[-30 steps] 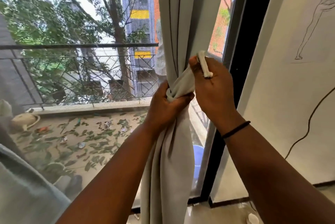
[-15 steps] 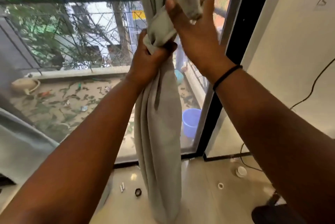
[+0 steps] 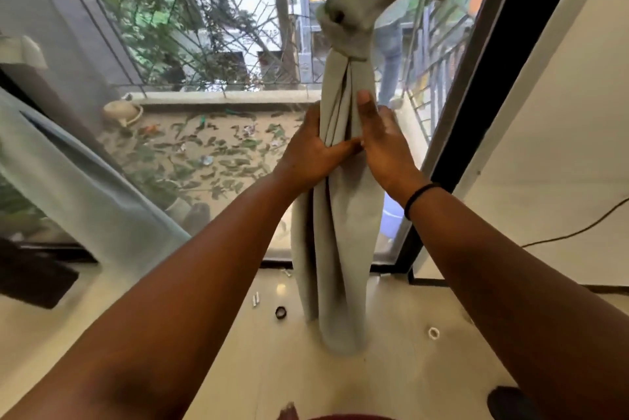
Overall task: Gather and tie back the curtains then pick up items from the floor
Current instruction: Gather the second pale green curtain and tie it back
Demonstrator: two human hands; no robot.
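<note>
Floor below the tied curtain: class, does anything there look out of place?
Yes. Small items lie loose on the tiles beside the curtain: a black ring, a white ring and two small white pieces.

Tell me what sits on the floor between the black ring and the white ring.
In the head view, the gathered curtain's bottom end hangs down between the black ring and the white ring; otherwise only bare glossy floor.
</note>
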